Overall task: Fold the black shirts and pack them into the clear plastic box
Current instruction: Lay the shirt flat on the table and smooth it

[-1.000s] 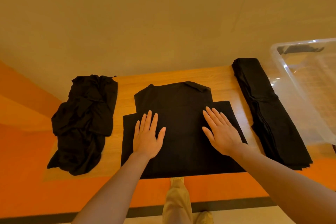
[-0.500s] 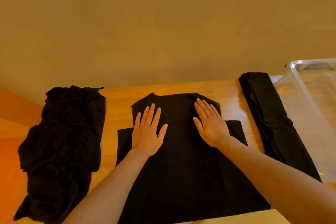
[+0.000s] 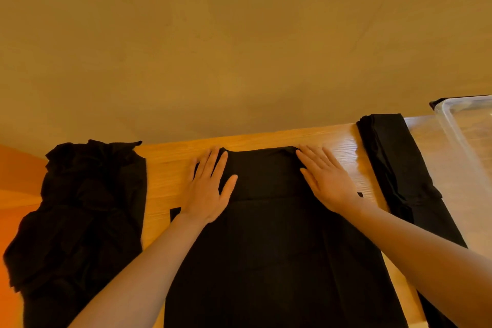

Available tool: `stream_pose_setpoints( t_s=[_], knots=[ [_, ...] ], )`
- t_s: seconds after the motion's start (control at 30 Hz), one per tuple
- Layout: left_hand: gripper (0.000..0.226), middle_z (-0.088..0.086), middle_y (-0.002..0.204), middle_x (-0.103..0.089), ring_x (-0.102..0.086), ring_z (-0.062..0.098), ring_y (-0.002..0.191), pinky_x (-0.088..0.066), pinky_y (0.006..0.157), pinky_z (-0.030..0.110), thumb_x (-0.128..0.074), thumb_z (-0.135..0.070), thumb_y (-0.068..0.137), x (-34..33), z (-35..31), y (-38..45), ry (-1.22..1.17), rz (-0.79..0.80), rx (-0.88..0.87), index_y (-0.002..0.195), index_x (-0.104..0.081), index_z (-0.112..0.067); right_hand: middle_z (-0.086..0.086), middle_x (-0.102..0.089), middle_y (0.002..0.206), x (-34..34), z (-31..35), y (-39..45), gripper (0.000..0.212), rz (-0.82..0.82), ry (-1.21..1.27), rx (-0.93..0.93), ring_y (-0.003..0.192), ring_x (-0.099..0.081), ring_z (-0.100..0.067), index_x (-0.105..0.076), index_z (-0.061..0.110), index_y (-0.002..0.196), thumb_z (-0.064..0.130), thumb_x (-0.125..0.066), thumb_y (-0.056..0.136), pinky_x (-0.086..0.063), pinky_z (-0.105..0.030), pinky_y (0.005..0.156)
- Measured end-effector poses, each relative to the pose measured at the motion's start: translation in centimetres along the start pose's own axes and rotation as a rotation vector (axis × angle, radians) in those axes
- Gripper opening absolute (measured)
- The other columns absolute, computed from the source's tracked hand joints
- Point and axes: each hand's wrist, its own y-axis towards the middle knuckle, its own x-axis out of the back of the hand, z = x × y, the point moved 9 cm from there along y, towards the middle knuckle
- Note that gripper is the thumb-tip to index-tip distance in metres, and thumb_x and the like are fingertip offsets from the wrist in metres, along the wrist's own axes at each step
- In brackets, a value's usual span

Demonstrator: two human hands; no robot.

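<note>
On table [image 3: 170,168], flat hands [image 3: 206,189] hide shirt [image 3: 266,234] shoulders, box [image 3: 468,125] cropped

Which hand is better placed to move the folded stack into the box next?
Right. The right hand lies flat on the shirt beside the stack, and the box is further right. The left hand is on the far side.

A plain tan wall [image 3: 239,34] fills the upper half of the view, meeting the far edge of a light wood-grain worktop [image 3: 165,168], with an orange surface [image 3: 16,184] at the left, all in warm, yellowish light.
</note>
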Motion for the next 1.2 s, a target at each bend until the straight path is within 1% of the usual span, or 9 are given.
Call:
stream_pose_setpoints(
  t_s=[0.13, 0.23, 0.37, 0.6, 0.73, 0.83, 0.97, 1.1, 1.2],
  knots=[
    [0.066, -0.002, 0.161, -0.004, 0.007, 0.014, 0.148, 0.001, 0.120, 0.041, 0.000, -0.056, 0.093, 0.1, 2.1, 0.9, 0.000, -0.003, 0.063, 0.152, -0.007, -0.025, -0.004, -0.038, 0.151, 0.4, -3.4, 0.2, 0.055, -0.041, 0.023, -0.205, 0.142, -0.030, -0.021, -0.044, 0.015, 0.143, 0.040, -0.021, 0.100, -0.017, -0.042, 0.118],
    [0.065, -0.003, 0.161, -0.003, 0.006, 0.015, 0.148, -0.002, 0.120, 0.043, -0.001, -0.055, 0.094, 0.0, 2.9, 0.9, 0.020, 0.009, 0.054, 0.152, -0.003, -0.025, -0.008, -0.050, 0.143, 1.8, -4.7, 1.0, 0.038, -0.135, 0.009, -0.255, 0.133, -0.044, -0.028, -0.059, 0.014, 0.129, 0.033, -0.042, 0.100, -0.029, -0.048, 0.113],
    [0.065, 0.002, 0.158, -0.024, -0.015, 0.018, 0.147, -0.015, 0.116, 0.043, -0.012, -0.050, 0.097, 1.1, 2.5, 0.9, -0.067, -0.069, 0.078, 0.150, -0.029, -0.017, -0.010, -0.066, 0.117, 3.5, -5.1, 1.9, 0.017, -0.242, 0.035, -0.265, 0.109, -0.059, -0.033, -0.071, 0.009, 0.104, 0.016, -0.064, 0.091, -0.041, -0.046, 0.097],
    [0.012, 0.004, 0.126, -0.057, -0.048, 0.024, 0.124, -0.024, 0.098, 0.040, -0.067, -0.022, 0.088, 3.8, 3.5, 2.5, -0.226, -0.269, 0.209, 0.099, -0.070, -0.018, 0.004, -0.059, 0.121, 2.4, -5.7, 2.7, 0.018, -0.092, 0.138, -0.274, 0.115, -0.050, -0.019, -0.070, 0.019, 0.101, 0.032, -0.065, 0.090, -0.022, -0.034, 0.097],
    [0.005, -0.002, 0.115, -0.056, -0.048, 0.017, 0.116, -0.014, 0.088, 0.028, -0.068, -0.022, 0.087, 3.9, 3.5, 3.4, -0.259, -0.202, 0.296, 0.092, -0.068, -0.020, 0.002, -0.059, 0.109, 2.4, -6.0, 3.7, 0.011, -0.036, 0.288, -0.336, 0.107, -0.053, -0.020, -0.066, 0.015, 0.098, 0.023, -0.060, 0.094, -0.022, -0.030, 0.090],
    [0.006, -0.004, 0.109, -0.057, -0.049, 0.016, 0.110, -0.012, 0.083, 0.026, -0.061, -0.021, 0.091, 4.1, 3.1, 3.7, -0.216, -0.176, 0.310, 0.095, -0.066, -0.021, -0.004, -0.063, 0.095, 1.9, -5.8, 4.2, 0.011, 0.090, 0.524, -0.396, 0.089, -0.058, -0.026, -0.058, 0.013, 0.102, 0.021, -0.054, 0.097, -0.044, -0.036, 0.082],
    [0.007, -0.006, 0.096, -0.060, -0.053, 0.015, 0.099, -0.014, 0.079, 0.028, -0.054, -0.023, 0.096, 4.4, 3.0, 3.8, -0.199, -0.168, 0.332, 0.098, -0.061, -0.022, -0.007, -0.066, 0.091, 2.1, -6.3, 4.4, 0.019, 0.139, 0.453, -0.397, 0.070, -0.058, -0.020, -0.055, 0.012, 0.113, 0.024, -0.048, 0.100, -0.048, -0.033, 0.066],
    [0.015, -0.002, 0.105, -0.061, -0.054, 0.018, 0.104, -0.018, 0.083, 0.029, -0.055, -0.022, 0.096, 4.3, 3.0, 3.9, -0.165, -0.172, 0.312, 0.110, -0.059, -0.019, -0.006, -0.067, 0.103, 3.6, -7.4, 4.2, 0.027, -0.062, 0.141, -0.347, 0.092, -0.062, -0.026, -0.057, 0.010, 0.120, 0.027, -0.049, 0.100, -0.046, -0.043, 0.088],
    [0.028, 0.005, 0.124, -0.057, -0.051, 0.023, 0.116, -0.027, 0.092, 0.038, -0.058, -0.022, 0.093, 4.5, 1.8, 3.4, -0.067, -0.219, 0.218, 0.120, -0.058, -0.014, -0.011, -0.062, 0.120, 4.3, -4.7, 3.8, 0.037, -0.158, 0.018, -0.107, 0.111, -0.057, -0.032, -0.059, 0.009, 0.121, 0.032, -0.041, 0.099, -0.041, -0.047, 0.096]
  ],
)
